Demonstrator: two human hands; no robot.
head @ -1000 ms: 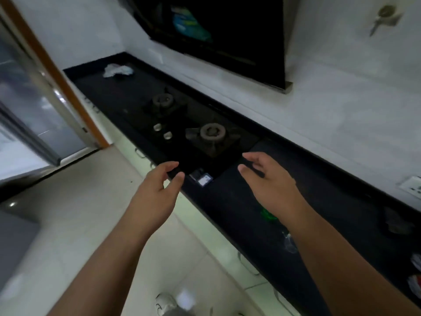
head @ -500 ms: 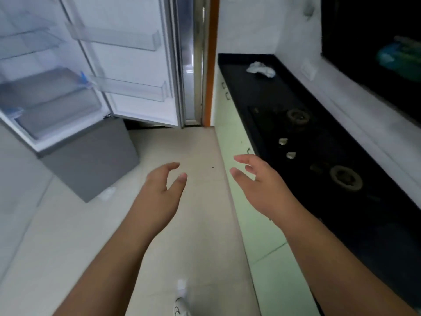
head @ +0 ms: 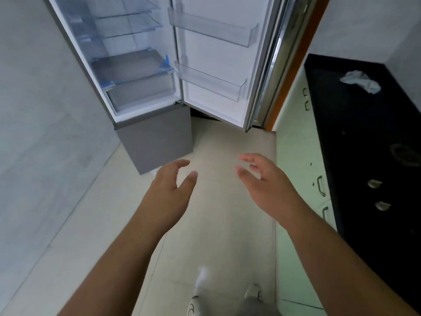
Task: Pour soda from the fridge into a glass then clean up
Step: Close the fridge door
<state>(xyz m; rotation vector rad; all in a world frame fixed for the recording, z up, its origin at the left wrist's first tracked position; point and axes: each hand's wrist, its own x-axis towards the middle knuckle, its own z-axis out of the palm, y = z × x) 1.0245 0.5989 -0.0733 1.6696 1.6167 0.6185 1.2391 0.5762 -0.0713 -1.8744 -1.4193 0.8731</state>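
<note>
"Grey metal, that fridge [head: 155,137]. It stands straight ahead beside the left wall, and its upper door [head: 216,65] is swung wide to the right."

"What shows inside?"

"Glass shelves [head: 127,26] near the top and a pale drawer [head: 139,87] with blue clips below them. The door's inner face carries 2 clear bins [head: 214,30], one above the other. The lower grey compartment is closed."

"And the person's hands?"

"Both are lifted over the pale tiled floor [head: 218,236], in front of the fridge but well apart from it. The left hand [head: 169,190] has its fingers loosely curved and the thumb spread away from them, with nothing in it. The right hand [head: 266,185] mirrors it, relaxed and empty, palm turned towards the left one. Neither touches anything."

"What's on the right?"

"A black countertop [head: 355,124] runs along that side, with a crumpled pale rag [head: 360,82] lying near its far end. Closer in, a burner [head: 404,155] sits at the frame's edge, and 2 silver knobs [head: 374,183] lie just beside it. Pale green cabinet fronts [head: 296,156] drop from the counter's edge to the floor."

"Anything lower down?"

"2 pale shoes [head: 196,302] at the bottom edge, the left one blurred."
</note>
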